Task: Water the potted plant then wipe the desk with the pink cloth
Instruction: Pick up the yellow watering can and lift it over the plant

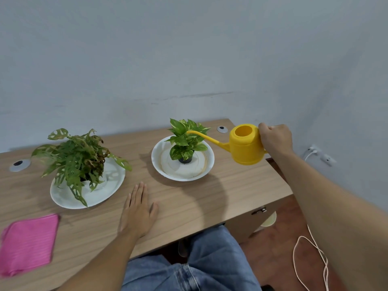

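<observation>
Watering is the step in hand: your right hand (pixel 275 138) has its fingers clenched on the yellow watering can (pixel 246 144), spout among the leaves of the potted plant (pixel 185 139) in its white dish (pixel 201 175). Your left hand (pixel 137 208) lies flat, released, on the desk (pixel 231 190). Next, tip further, then reach for the pink cloth (pixel 28 243) at the desk's near left.

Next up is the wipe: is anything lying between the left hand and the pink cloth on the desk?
Nothing visible does. The left hand lies flat on the desk, and the pink cloth sits to its left near the front edge, with only bare wood between them. The white plate under the left plant stands farther back, off that line.
</observation>
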### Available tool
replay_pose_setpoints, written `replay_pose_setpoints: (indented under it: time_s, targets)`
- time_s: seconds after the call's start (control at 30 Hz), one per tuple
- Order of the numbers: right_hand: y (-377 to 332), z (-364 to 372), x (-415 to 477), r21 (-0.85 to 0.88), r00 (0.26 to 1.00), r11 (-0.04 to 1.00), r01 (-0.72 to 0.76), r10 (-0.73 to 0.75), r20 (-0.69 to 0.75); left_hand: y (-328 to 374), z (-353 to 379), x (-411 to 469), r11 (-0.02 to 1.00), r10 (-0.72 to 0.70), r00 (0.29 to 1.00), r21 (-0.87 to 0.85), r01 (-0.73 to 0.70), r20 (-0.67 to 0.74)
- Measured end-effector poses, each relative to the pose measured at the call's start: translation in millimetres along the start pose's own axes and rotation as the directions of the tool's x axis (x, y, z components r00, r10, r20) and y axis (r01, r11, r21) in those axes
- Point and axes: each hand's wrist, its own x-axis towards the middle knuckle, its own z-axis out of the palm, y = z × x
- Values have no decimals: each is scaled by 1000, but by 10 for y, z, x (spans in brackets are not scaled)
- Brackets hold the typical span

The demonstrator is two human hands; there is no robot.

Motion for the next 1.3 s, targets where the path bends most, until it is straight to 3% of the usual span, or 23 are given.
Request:
replay_pose_setpoints:
  time_s: [0.57, 0.9, 1.3]
  targets:
    - [26, -168, 66, 67, 979, 984, -164, 171, -111, -6, -26, -1, 1000, 5, 1000, -26, -4, 20]
    - [-234, 29, 72, 139, 989, 981, -137, 144, -43, 23, -79, -25, 999, 4, 1000, -35, -3, 22]
    - [62, -86, 7, 72, 997, 994, -77, 78, -8, 29, -104, -37, 999, -3, 999, -32, 4, 32]
